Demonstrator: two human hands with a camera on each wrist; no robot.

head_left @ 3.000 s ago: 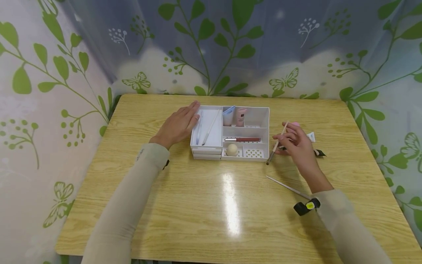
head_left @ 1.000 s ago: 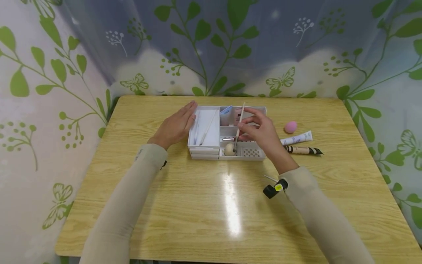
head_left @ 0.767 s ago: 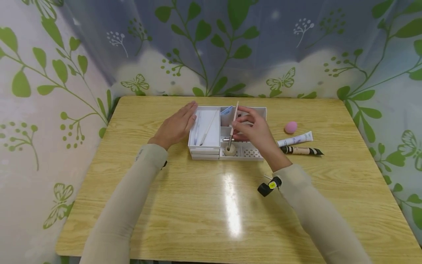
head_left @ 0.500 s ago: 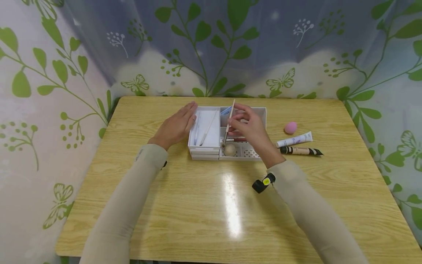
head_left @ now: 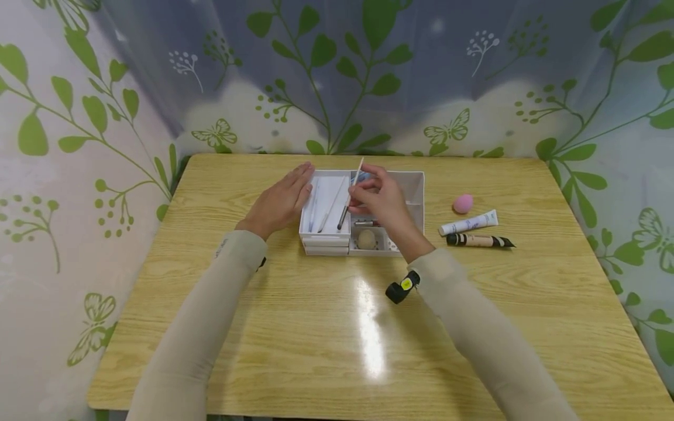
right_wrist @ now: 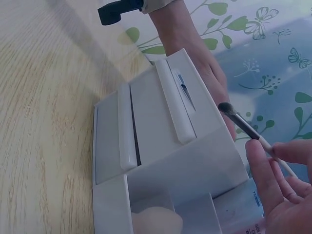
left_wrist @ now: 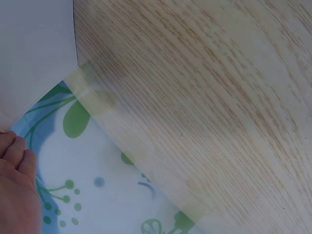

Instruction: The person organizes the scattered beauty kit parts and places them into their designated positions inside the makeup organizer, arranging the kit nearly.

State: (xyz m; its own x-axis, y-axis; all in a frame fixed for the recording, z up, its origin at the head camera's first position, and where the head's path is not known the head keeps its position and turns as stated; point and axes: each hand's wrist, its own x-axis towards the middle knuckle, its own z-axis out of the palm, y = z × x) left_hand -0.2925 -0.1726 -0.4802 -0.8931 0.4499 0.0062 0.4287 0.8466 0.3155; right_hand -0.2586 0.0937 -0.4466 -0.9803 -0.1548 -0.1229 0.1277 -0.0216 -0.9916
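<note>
My right hand (head_left: 381, 199) pinches a makeup brush (head_left: 343, 215) by its pale handle, dark bristles pointing down over the white organizer's left tray. In the right wrist view the brush (right_wrist: 243, 126) shows a metal ferrule between fingertips and bristles. Straight fingers of my left hand (head_left: 279, 199) rest along the left side of the organizer (head_left: 326, 241). In that tray lie a slim white brush (head_left: 333, 204) and another thin, pale stick (head_left: 314, 204). A beige ball-shaped sponge (head_left: 367, 240) sits in a front compartment. Behind my right fingers, a red tube with a silver end (head_left: 364, 223) is mostly hidden.
Right of the organizer, a pink egg-shaped sponge (head_left: 463, 203), a white tube (head_left: 468, 223) and a black-and-beige tube (head_left: 480, 241) lie on the wooden table (head_left: 295, 327). A blue tube (head_left: 360, 176) stands in the rear compartment, partly covered. Patterned curtain (head_left: 337, 76) surrounds the table.
My right hand has carried the brush left, from beside the organizer across its compartments to the left tray. My left hand stays on the organizer's side. The white brush on the table is now hidden.
</note>
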